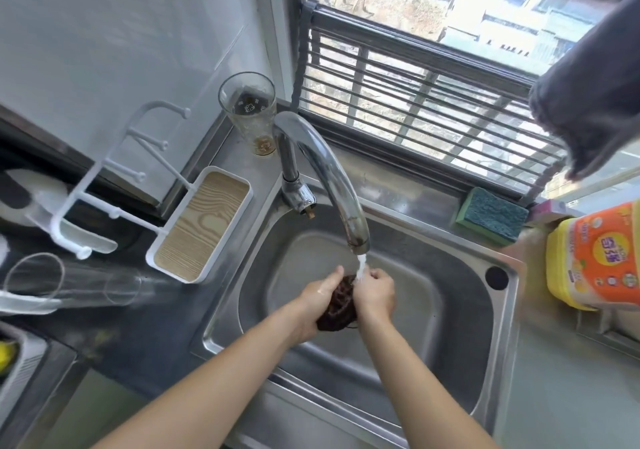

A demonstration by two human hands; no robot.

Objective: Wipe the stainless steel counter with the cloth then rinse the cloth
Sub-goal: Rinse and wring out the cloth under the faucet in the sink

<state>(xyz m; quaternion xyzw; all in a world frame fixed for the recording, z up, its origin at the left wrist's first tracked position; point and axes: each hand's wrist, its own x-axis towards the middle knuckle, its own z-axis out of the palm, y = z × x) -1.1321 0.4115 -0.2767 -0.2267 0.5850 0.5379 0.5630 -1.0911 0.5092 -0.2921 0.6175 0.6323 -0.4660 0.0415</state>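
Daylight from the barred window (415, 78) fell on a steel sink (498, 313) set into the table (554, 396). Water ran from the tap (332, 178) onto a dark cloth (337, 305), bunched over the basin between both hands. The left hand (317, 305) and right hand (375, 298) each had their fingers curled round it, squeezing. Wiping appeared finished, since rinsing was under way; what seemed left was wringing out the cloth and shutting off the water.
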